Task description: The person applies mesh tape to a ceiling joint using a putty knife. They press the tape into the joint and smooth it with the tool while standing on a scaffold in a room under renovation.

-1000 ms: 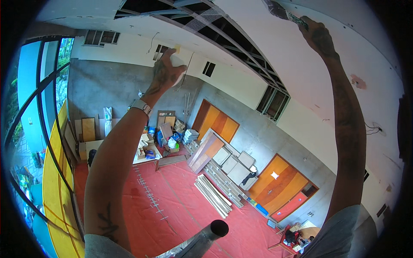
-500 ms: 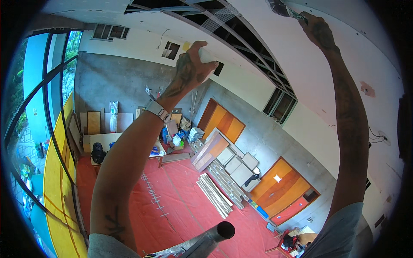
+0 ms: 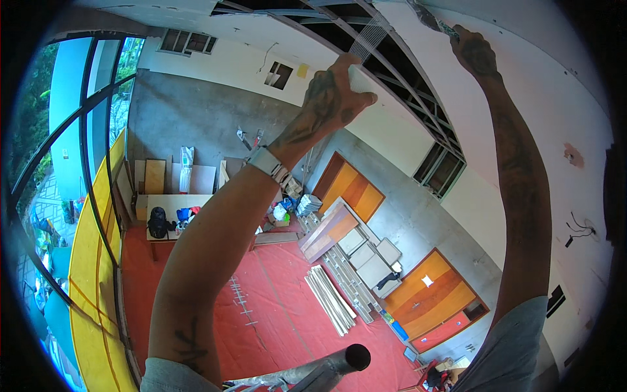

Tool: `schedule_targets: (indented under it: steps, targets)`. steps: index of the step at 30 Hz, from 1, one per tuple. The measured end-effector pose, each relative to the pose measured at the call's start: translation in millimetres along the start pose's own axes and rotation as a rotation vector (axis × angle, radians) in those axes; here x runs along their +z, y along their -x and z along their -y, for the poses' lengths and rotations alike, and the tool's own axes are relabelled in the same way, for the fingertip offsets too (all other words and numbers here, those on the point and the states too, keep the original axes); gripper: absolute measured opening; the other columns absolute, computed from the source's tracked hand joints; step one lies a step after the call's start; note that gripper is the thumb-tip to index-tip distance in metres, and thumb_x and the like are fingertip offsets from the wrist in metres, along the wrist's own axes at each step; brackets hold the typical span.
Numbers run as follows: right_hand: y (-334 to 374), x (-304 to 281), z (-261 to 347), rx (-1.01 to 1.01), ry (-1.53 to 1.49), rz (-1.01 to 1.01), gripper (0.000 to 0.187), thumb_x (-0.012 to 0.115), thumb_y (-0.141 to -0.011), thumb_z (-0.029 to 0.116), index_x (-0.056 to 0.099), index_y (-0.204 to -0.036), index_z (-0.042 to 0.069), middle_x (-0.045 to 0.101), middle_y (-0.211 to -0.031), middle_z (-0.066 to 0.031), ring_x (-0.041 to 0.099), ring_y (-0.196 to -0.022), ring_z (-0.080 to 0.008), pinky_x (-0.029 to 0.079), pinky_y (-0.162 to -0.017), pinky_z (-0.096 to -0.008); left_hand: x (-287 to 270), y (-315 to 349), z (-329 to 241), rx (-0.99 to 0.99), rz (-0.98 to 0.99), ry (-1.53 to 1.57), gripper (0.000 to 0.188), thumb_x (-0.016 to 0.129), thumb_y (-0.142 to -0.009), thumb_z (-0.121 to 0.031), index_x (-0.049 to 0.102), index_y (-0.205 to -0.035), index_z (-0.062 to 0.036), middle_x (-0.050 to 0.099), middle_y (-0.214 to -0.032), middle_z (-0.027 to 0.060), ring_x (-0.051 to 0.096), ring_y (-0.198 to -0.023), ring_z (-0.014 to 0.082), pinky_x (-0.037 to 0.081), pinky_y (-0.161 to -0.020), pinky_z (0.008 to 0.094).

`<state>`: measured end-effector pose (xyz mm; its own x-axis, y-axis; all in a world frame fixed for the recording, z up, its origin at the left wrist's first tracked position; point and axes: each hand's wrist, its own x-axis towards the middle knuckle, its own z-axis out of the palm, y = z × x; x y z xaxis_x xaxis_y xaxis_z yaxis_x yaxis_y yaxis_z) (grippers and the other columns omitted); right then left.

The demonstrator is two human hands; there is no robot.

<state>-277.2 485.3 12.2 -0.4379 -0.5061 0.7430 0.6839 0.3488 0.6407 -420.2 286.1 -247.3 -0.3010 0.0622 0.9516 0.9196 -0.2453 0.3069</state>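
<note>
My right hand [image 3: 475, 53], raised at the top right, is closed around the handle of a putty knife [image 3: 426, 16]. Its metal blade lies close to the pale ceiling board [image 3: 457, 98]; I cannot tell whether they touch. My left hand [image 3: 333, 95] is up beside the ceiling opening [image 3: 320, 25], with thumb and forefinger spread in a C. A whitish patch shows in that gap; whether it is wall or something thin there is unclear. Beyond the fingertips a strip of mesh [image 3: 368, 40] hangs across the metal framing of the opening.
Below me a metal pole end [image 3: 356, 358] juts up. Far down, the red-covered floor [image 3: 274, 294] holds a bundle of pale strips [image 3: 330, 300] and stacked panels [image 3: 330, 232]. A table [image 3: 189, 204] with a black backpack [image 3: 158, 222] stands left, near a yellow panel [image 3: 98, 261] and tall windows.
My left hand has moved right and slightly up, closer to the mesh strip. The right hand has shifted a little left with the putty knife. The whole view has turned slightly.
</note>
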Motion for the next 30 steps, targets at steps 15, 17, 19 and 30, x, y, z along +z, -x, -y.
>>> schedule_targets:
  steps: [15, 17, 19, 30]
  targets:
    - [-21.4, 75.7, -21.5, -0.098, 0.250, -0.347, 0.027, 0.048, -0.090, 0.043, 0.057, -0.094, 0.018, 0.062, -0.071, -0.0132, 0.065, -0.061, -0.0271, 0.053, -0.052, -0.0369, 16.3, -51.9, -1.2, 0.264, -0.059, -0.161, 0.064, 0.076, -0.069, -0.037, 0.050, -0.118, -0.0034, 0.063, -0.095, 0.0234, 0.064, -0.086, 0.0339, 0.050, -0.080, 0.0381]
    - [-21.0, 74.1, 30.2, -0.042, 0.012, -0.086, 0.030, 0.043, -0.092, 0.042, 0.055, -0.092, 0.014, 0.062, -0.075, -0.0102, 0.060, -0.056, -0.0231, 0.050, -0.052, -0.0326, 5.9, -48.4, 10.4, 0.200, -0.051, -0.227, 0.066, 0.076, -0.069, -0.038, 0.050, -0.118, -0.0027, 0.063, -0.096, 0.0244, 0.064, -0.087, 0.0337, 0.050, -0.080, 0.0378]
    - [-16.8, 84.2, 23.6, 0.018, -0.024, -0.090, 0.029, 0.043, -0.091, 0.040, 0.055, -0.092, 0.014, 0.062, -0.078, -0.0095, 0.059, -0.056, -0.0231, 0.050, -0.054, -0.0323, 7.5, -50.0, 2.8, 0.095, 0.022, -0.152, 0.068, 0.077, -0.068, -0.041, 0.051, -0.117, -0.0019, 0.061, -0.100, 0.0255, 0.065, -0.086, 0.0333, 0.050, -0.079, 0.0375]
    - [-22.4, 31.1, 47.6, 0.159, -0.128, 0.093, 0.025, 0.047, -0.087, 0.032, 0.060, -0.101, 0.016, 0.064, -0.090, -0.0149, 0.066, -0.080, -0.0318, 0.054, -0.068, -0.0426, 21.2, -104.5, 23.3, 0.168, -0.056, -0.260, 0.070, 0.077, -0.066, -0.041, 0.052, -0.113, 0.0041, 0.061, -0.107, 0.0243, 0.058, -0.104, 0.0400, 0.047, -0.090, 0.0424]
